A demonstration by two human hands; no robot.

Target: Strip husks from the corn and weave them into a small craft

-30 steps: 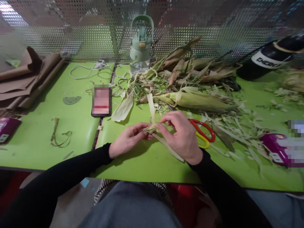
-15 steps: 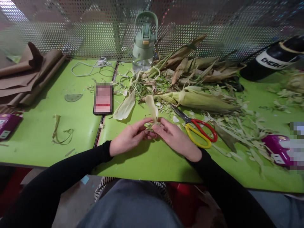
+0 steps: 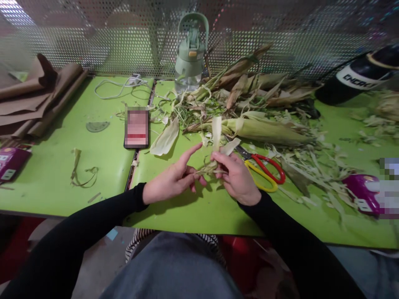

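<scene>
We find both hands low over the green worktop (image 3: pixel 187 216), a bundle of husk strands (image 3: pixel 209 168) stretched between them. The left hand (image 3: pixel 171 180) has its thumb and lower fingers pinched on the near end of that bundle, its index finger extended clear. The right hand (image 3: pixel 239 178) is clamped on the other end with thumb and fingertips; a pale husk strip (image 3: pixel 217 131) stands up from its grip (we cannot tell whether the strip is tied to the strands).

Just to the right of the right hand, and partly hidden by it, we note scissors (image 3: pixel 247 156) with one red and one yellow handle. Beyond the right hand lies a long green corn husk (image 3: pixel 268 131). Beyond the left hand we record a loose pale leaf (image 3: pixel 165 139), and further to its left a phone (image 3: pixel 136 129), face up.
</scene>
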